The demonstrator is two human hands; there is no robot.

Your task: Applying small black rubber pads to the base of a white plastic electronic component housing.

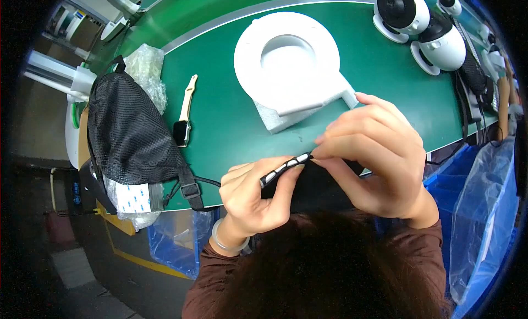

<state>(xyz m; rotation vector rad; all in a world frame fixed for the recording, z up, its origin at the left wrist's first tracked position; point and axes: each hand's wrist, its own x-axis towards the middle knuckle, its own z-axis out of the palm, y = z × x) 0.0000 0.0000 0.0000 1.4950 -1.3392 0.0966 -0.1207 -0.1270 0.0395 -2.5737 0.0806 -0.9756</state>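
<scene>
Near the front edge of the green table, my left hand (247, 198) is closed around a narrow black strip (284, 168) with a row of white oval patches along it. The strip slants up to the right, its lower left end between my left thumb and fingers. My right hand (379, 159) pinches at its upper right end with thumb and fingertips. Beneath both hands lies something black (322, 192), mostly hidden. Beyond them, a white round housing (250, 60) with a recessed middle rests on a pale foam block (270, 118).
A smartwatch (181, 133) with a cream strap lies left of the housing. Farther left are a black mesh bag (129, 126) and bubble wrap (146, 69). Several black-and-white camera-like devices (444, 50) stand at the far right. Blue bins (176, 239) with plastic liners sit below the table edge.
</scene>
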